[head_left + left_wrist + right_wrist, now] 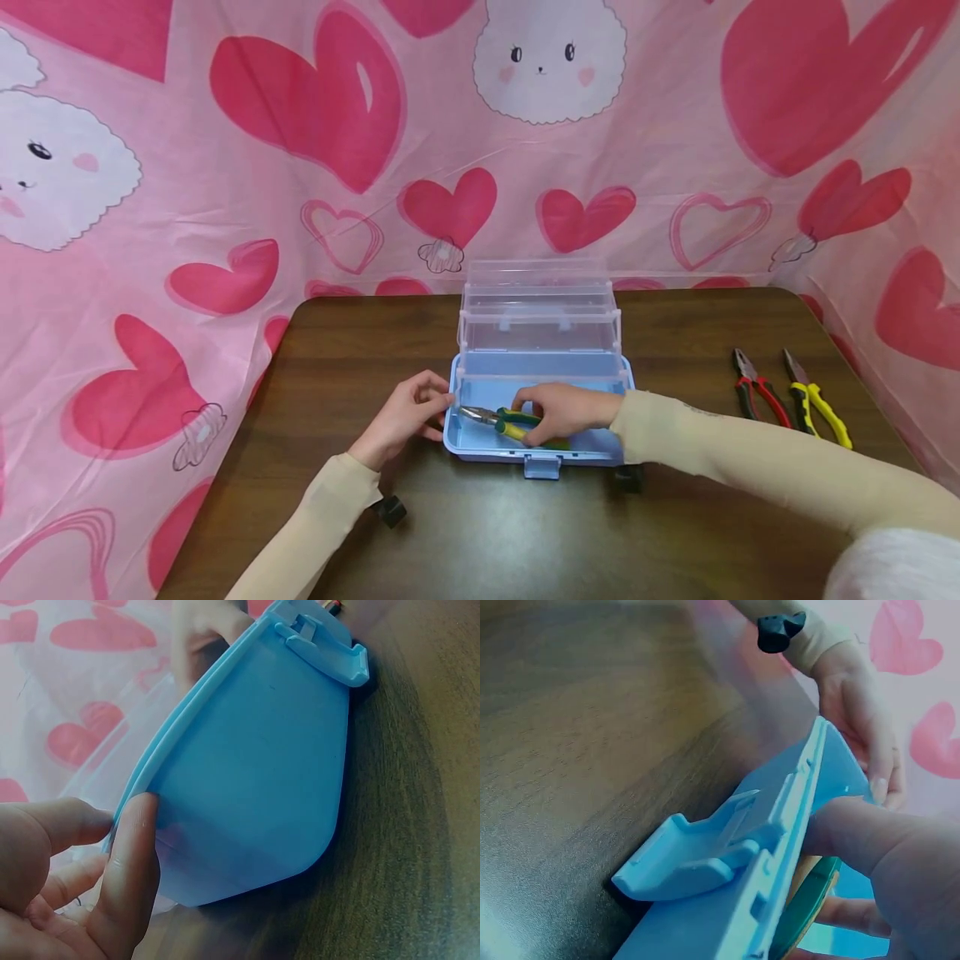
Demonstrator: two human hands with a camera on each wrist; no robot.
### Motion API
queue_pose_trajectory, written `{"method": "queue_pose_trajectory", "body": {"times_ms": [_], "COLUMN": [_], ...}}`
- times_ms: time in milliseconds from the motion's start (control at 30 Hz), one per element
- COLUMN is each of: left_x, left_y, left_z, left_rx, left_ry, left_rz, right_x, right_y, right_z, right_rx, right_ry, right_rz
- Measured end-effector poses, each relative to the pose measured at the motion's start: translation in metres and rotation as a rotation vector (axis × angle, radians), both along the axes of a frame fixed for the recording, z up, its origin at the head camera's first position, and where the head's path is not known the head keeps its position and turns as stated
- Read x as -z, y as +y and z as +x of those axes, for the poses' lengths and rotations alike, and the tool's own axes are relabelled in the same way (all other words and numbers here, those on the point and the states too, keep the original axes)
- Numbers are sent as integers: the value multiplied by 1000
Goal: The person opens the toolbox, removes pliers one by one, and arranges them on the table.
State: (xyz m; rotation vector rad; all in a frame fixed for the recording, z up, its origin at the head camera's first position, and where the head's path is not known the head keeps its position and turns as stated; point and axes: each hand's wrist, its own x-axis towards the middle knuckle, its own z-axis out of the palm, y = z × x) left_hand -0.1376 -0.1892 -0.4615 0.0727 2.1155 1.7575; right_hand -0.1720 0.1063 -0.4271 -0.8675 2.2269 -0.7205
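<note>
In the head view a light blue toolbox (480, 455) with a raised clear lid (540, 329) stands on the table. Inside it, my right hand (566, 411) grips green-and-yellow-handled pliers (480, 414) by the handles, metal nose pointing left. The right wrist view shows a green handle (810, 904) below the thumb, just behind the box's front rim. At the box's left end, my left hand (405, 417) holds the rim between thumb and fingers; the left wrist view shows this pinch at the edge of the blue wall (255, 765).
To the right on the brown table (345, 350) lie red-and-black-handled pliers (759, 392) and yellow-and-black-handled pliers (817, 404). A front latch (542, 468) hangs open on the box. Behind the table hangs a pink cloth (450, 108) with hearts.
</note>
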Motion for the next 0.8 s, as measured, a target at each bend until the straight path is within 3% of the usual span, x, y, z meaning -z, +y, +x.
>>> {"method": "queue_pose_trajectory", "body": {"times_ms": [533, 667, 800], "left_x": [0, -1, -2], "left_y": [0, 0, 0], "left_z": [-1, 0, 0], "left_rx": [11, 10, 4], "left_ry": [-5, -3, -1], "left_rz": [17, 14, 12], "right_x": [-16, -22, -29], "right_y": [28, 35, 40], "right_z": [12, 19, 27], "right_rx": [27, 39, 35], "right_ry": [-16, 47, 166], "right_rz": [-106, -113, -104]}}
